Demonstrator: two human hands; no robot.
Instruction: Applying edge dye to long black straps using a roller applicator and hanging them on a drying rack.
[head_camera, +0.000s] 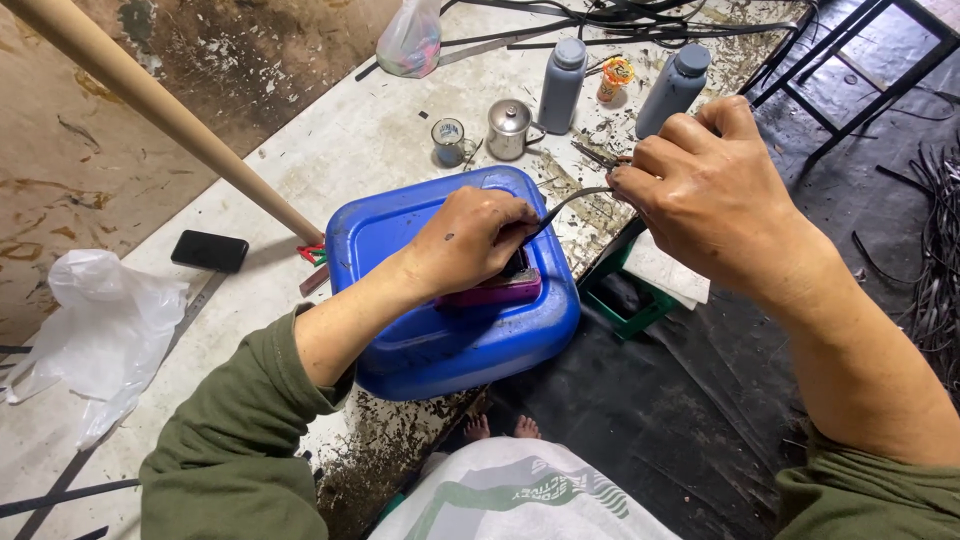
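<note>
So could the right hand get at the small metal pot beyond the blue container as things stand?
Probably yes, once freed. The right hand is pinching a dark strip, so its grip is taken. The metal pot stands uncovered on the table, with only a glass cup beside it.

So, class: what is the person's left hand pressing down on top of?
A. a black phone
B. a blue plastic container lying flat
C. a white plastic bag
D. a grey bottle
B: the left hand presses a small pinkish block on the blue plastic container, while the right hand pulls a thin dark strip.
</note>
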